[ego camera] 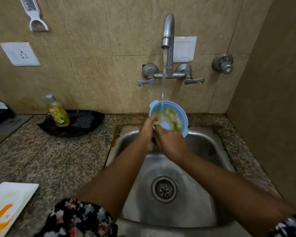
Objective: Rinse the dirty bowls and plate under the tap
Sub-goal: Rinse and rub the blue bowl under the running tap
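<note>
Two hands meet at one blue bowl point(176, 108), which we hold tilted toward us over the back of the steel sink point(203, 168), right under the tap point(167, 31). Water point(164, 69) runs from the spout in a thin stream and lands inside the bowl, where yellowish-green food residue clings to the inner wall. Our left hand point(148, 132) grips the bowl's left rim, thumb curled over the edge. Our right hand point(171, 142) reaches into the bowl from below, its fingers bent against the inside; how tightly they close we cannot tell, as the hand's back hides them. Both forearms stretch out above the drain point(164, 189), with floral sleeves showing at the bottom edge.

On the granite counter point(58, 159) left of the sink, a black plate point(89, 120) sits against the wall, and a bottle of yellow dish soap point(58, 113) stands at its front left. A white plate with an orange smear point(9, 206) lies at the lower left corner, well apart from the sink. On the tiled wall hang a white grater point(32, 12), a socket point(20, 53) and a switch panel point(184, 48) behind the tap
</note>
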